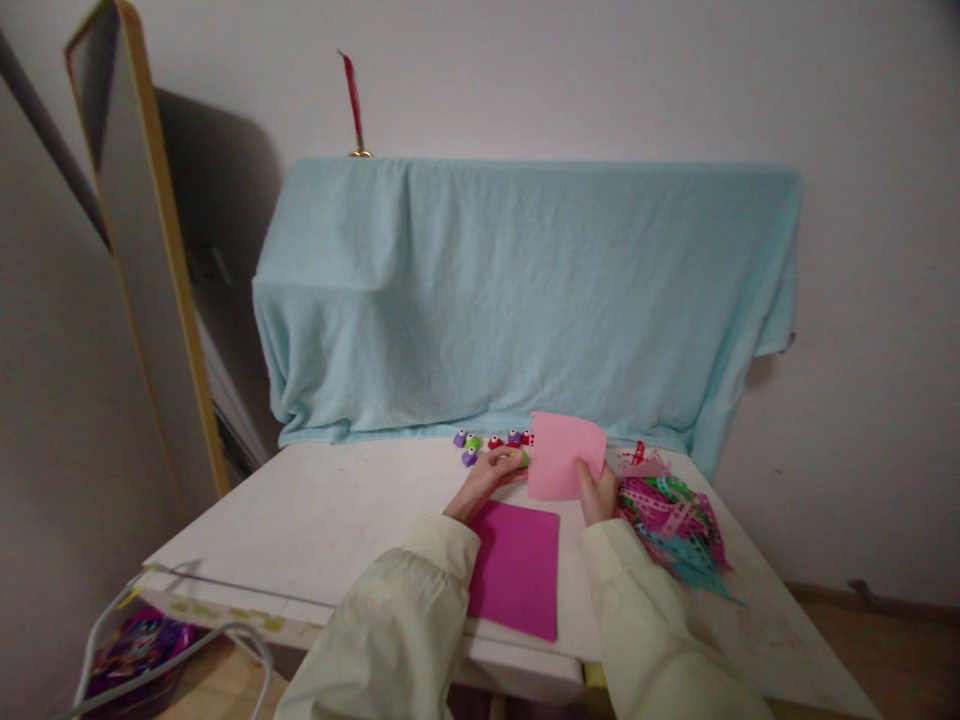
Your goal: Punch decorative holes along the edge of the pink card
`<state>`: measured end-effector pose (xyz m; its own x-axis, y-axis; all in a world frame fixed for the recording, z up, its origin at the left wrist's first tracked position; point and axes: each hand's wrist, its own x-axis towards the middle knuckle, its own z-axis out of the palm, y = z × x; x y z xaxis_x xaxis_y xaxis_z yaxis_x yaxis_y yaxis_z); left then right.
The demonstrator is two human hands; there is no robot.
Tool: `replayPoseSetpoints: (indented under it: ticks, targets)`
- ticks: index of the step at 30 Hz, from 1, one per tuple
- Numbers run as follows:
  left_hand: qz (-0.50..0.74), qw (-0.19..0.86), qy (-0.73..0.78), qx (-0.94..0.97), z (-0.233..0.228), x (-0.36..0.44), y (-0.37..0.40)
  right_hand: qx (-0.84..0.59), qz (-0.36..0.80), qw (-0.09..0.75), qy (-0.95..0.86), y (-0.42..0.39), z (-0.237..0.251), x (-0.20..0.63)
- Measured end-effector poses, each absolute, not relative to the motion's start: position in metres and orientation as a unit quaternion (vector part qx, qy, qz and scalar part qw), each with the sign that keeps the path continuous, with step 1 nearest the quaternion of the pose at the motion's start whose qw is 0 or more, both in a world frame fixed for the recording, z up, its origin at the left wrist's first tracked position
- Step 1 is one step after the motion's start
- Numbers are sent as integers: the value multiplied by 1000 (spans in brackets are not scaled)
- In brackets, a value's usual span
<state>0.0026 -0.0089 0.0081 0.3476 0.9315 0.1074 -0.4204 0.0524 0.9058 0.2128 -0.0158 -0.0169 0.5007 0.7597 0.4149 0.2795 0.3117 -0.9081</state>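
A: With the pink sheet [564, 455] as the clock's center, what's biggest?
B: The blue cloth [525, 300], up at 12. Then the white table [330, 510] in front of it.
A: Next?
B: The purple sheet [519, 570], flat on the table at 7 o'clock, and a heap of strips [675, 520] at 4.
A: And the pink sheet itself?
B: Held up over the table, pinched near its 5 o'clock corner by the right hand [598, 492].
A: The left hand [489, 480]?
B: Between 8 and 9, fingertips at a green toy [523, 457]; I can't tell whether it's gripped.
A: Smallest?
B: Little toys with eyes [469, 457], around 9 to 10 o'clock.
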Motion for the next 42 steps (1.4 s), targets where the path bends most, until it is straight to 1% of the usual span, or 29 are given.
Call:
replayPoseSetpoints:
  ticks: [9, 14, 25, 31, 37, 42]
  targets:
    - [498, 665, 292, 474, 12, 2, -9, -572, 181, 647, -471, -14, -20, 214]
    - [505, 646, 302, 486, 10, 2, -7, -565, 200, 649, -469, -13, -22, 214]
    - [482, 629, 306, 527, 11, 1, -9, -546, 197, 656, -482, -16, -16, 210]
    - [451, 643, 309, 537, 8, 3, -8, -543, 180, 670, -473, -17, -14, 210]
    - [430, 651, 310, 544, 7, 4, -10, -558, 187, 647, -485, -22, -7, 207]
    - [429, 651, 310, 544, 7, 4, -11, -558, 188, 648, -483, -21, -9, 205]
